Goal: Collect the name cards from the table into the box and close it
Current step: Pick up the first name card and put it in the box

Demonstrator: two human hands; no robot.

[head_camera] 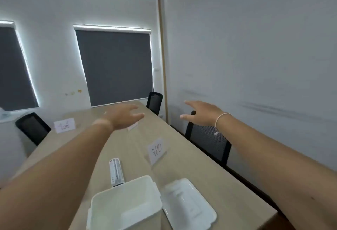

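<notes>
While empty, box (125,204): rigid plastic, light, near desk (209,180) edge.
Name cards (156,151): thin, light, tippable; pinch top edge.
Left hand (125,116), right hand (202,113): spread wide, empty.
Lid (187,206): beside box.
</notes>
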